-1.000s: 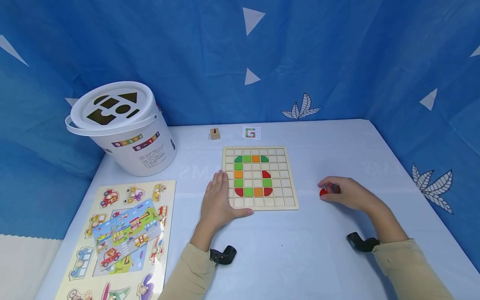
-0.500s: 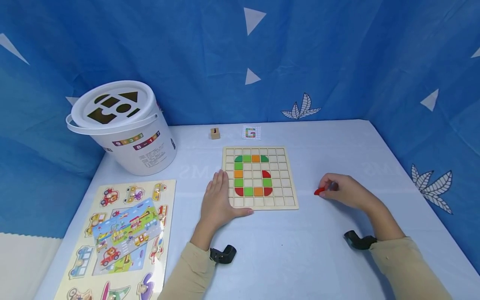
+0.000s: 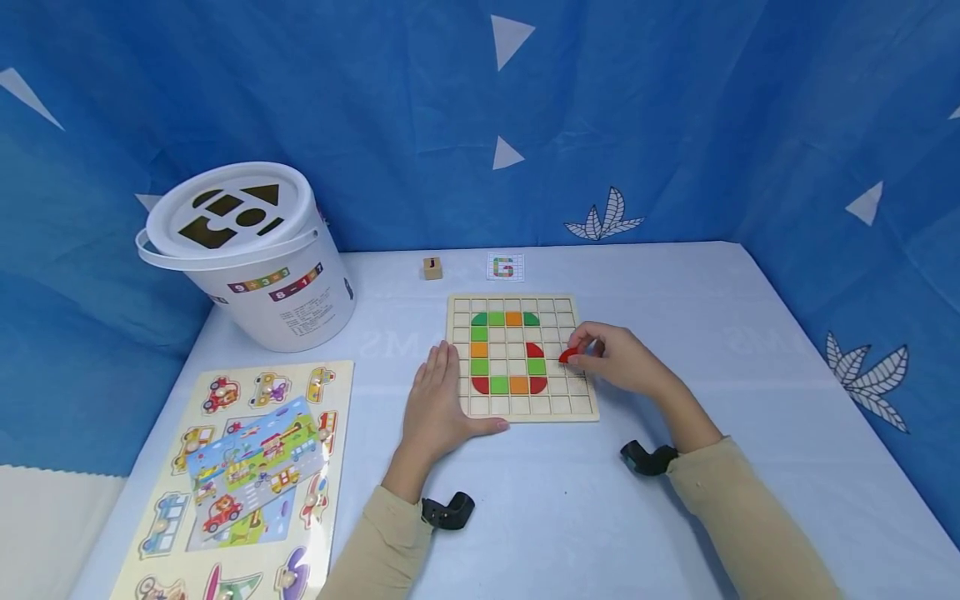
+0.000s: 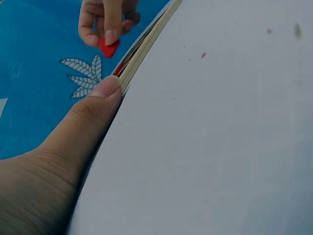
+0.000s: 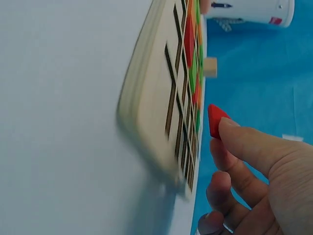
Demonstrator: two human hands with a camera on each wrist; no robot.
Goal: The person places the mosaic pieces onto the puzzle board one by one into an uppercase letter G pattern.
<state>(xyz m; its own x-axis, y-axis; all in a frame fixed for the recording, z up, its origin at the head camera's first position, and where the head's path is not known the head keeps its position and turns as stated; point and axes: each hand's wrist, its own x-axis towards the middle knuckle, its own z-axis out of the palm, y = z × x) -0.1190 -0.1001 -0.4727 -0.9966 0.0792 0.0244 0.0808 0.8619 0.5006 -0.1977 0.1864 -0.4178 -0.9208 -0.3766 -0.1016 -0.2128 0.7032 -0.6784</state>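
A wooden grid board lies on the table, with green, orange and red tiles set in its cells in a G-like outline. My left hand rests against its left side, fingers straight, the thumb along the front edge. Over the board's right part, my right hand pinches a red quarter-round tile between thumb and fingertips. In the right wrist view that red tile is held tilted, its corner pointing up, while the other fingers curl loosely below.
Behind the board are a small pattern card and a wooden block. A white lidded bucket stands at the back left. Nearer on the left, a vehicle knob puzzle has picture cards on it. Blue cloth hangs behind.
My right hand has moved left from the bare table to over the board's right side, carrying the red tile. My left hand has stayed at the board.
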